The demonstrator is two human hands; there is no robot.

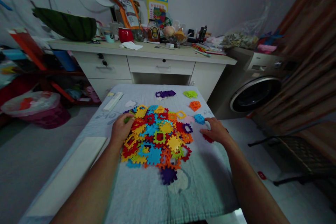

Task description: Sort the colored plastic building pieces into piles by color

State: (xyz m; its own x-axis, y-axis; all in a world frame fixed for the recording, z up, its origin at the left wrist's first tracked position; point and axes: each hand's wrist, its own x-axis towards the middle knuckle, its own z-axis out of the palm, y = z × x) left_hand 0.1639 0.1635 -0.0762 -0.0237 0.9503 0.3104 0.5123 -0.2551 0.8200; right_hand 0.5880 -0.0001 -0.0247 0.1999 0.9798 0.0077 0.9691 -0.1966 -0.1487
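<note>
A heap of colourful interlocking plastic tiles (157, 136) lies in the middle of a table covered with a pale blue-grey cloth (147, 189). My left hand (121, 128) rests at the heap's left edge, fingers curled around a small green piece. My right hand (215, 130) lies palm down at the heap's right side, on red tiles (208, 138), its fingers reaching toward a blue stack (199, 118). Sorted little stacks sit beyond: purple (165, 93), green (190, 94), orange (195, 105). A lone purple tile (168, 175) lies nearest me.
A white flat box (113, 101) lies at the table's far left, a pale board (70, 171) along its left edge. Behind stand a cluttered white desk (141, 59), a washing machine (252, 84) at right, a pink basin (36, 108) at left, a dark chair (296, 157).
</note>
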